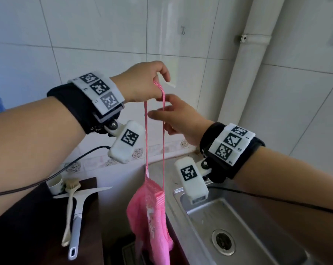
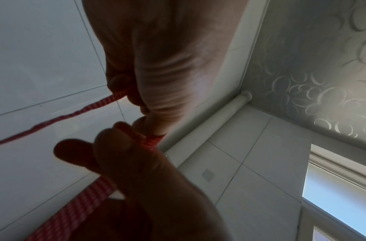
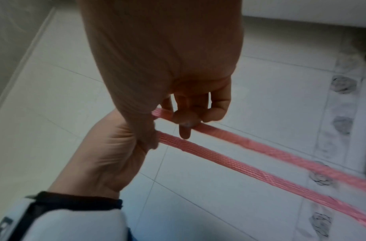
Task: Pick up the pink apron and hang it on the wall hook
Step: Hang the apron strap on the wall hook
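From my head camera, my left hand (image 1: 142, 83) is raised in front of the white tiled wall (image 1: 85, 35), fingers curled around the top of the neck strap (image 1: 162, 96) of the pink apron (image 1: 150, 213), which hangs down in the gap between a dark counter (image 1: 18, 226) and the steel sink (image 1: 238, 226). My right hand (image 1: 179, 117) reaches in just below, fingers loosely spread around the two runs of the strap. The wall hook (image 1: 183, 30) sits higher on the tile, well apart from the strap, with a white pipe (image 1: 247, 54) running down the corner to its right. On the counter lie a white squeegee (image 1: 77, 205), a long-handled brush (image 1: 71, 197) and a paper cup (image 1: 55, 183); a floral tile border (image 1: 123, 155) runs along the wall's base. The left wrist camera looks up: my left hand (image 2: 157, 81) is closed on the checked strap (image 2: 74, 114), my right hand (image 2: 126, 154) touching the strap beneath it, with the pipe (image 2: 219, 114) meeting a patterned ceiling (image 2: 322, 65) and a window (image 2: 338, 195) at lower right. The right wrist camera shows my right hand (image 3: 157, 65), its fingers (image 3: 185, 128) slightly bent and resting on the strap (image 3: 219, 159) without clamping it, my left hand (image 3: 116, 146) gripping the loop's end against the tiles.
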